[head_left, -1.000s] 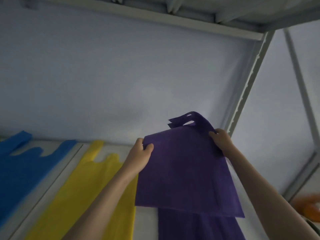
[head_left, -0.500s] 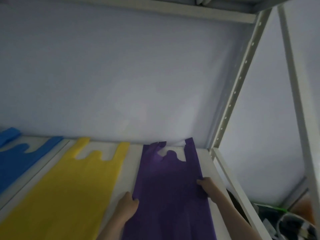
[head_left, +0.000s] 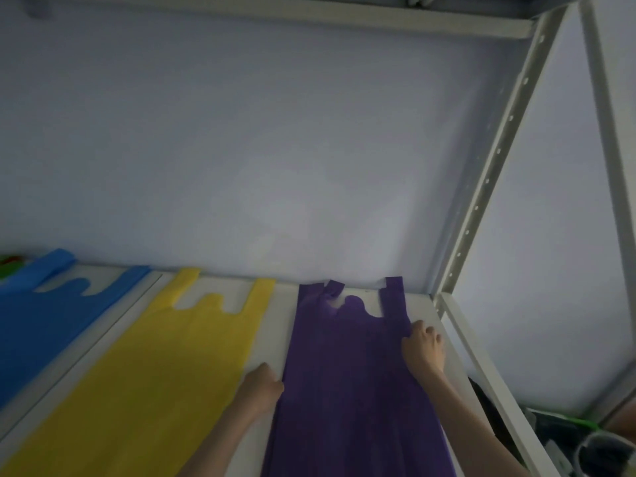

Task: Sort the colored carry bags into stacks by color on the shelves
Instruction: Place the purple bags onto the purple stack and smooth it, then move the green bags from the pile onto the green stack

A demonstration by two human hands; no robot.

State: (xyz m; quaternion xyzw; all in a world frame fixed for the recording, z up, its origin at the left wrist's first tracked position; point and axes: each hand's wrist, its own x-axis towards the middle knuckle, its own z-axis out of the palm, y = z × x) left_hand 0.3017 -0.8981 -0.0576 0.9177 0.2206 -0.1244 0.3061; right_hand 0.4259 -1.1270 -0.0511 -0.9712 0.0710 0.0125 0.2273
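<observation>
Purple carry bags lie flat on the white shelf at the right, handles toward the back wall. My left hand pinches the left edge of the top purple bag. My right hand grips its right edge just below the right handle. Yellow bags lie to the left of the purple ones, and blue bags lie further left.
A white perforated shelf post rises at the right rear corner. The shelf above spans the top. Dark clutter and a green strip sit low beyond the shelf's right side. The wall backs the shelf.
The purple bag went from held up in the air to lying flat on the purple stack. My right hand slid further back along its right edge toward the handle.
</observation>
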